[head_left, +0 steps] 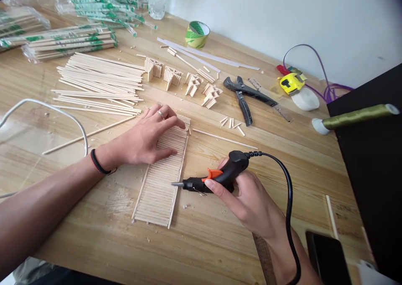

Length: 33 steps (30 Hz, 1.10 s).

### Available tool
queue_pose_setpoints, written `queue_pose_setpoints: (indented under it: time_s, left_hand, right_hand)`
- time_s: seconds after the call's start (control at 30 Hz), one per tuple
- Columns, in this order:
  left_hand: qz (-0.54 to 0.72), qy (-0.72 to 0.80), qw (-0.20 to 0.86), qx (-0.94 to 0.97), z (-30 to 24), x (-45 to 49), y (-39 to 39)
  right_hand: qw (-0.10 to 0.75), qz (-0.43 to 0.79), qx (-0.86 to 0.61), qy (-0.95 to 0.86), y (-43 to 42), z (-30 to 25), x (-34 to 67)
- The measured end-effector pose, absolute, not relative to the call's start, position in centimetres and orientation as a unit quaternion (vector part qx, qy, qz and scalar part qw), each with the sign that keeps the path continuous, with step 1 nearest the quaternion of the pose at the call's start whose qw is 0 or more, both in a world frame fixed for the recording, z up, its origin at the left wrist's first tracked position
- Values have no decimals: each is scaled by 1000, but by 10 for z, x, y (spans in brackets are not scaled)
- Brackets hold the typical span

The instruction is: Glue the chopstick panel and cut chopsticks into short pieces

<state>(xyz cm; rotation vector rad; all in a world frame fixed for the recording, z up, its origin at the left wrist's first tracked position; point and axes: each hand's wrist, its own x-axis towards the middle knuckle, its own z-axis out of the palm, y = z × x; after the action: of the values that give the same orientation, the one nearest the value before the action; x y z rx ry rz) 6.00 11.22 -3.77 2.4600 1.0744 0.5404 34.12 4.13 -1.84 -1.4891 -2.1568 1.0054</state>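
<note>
A narrow panel of thin wooden sticks (157,197), laid side by side with a long stick along each side, lies flat on the table. Over its far half rests my left hand (153,136), fingers spread, with a ring and a dark wristband. My right hand (241,197) grips a black hot glue gun (216,178) with an orange trigger. Its metal nozzle points left, above the panel's right edge; whether it touches is unclear. A black cord runs from the gun's back down past my right wrist.
Loose chopsticks (100,81) lie at the left, behind them bagged chopsticks (72,42). Several small stick assemblies (172,76) stand beyond the panel. Cutters (248,94), a tape measure (292,83), a tape roll (197,34) and a phone (328,255) lie around. A white cable (63,111) loops at left.
</note>
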Motion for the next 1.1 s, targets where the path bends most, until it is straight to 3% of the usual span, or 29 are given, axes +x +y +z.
queue_pose_setpoints:
  time_s: [1.1]
  left_hand:
    - [176, 380, 209, 884, -36, 62, 112]
  right_hand:
    - [208, 314, -529, -761, 38, -25, 334]
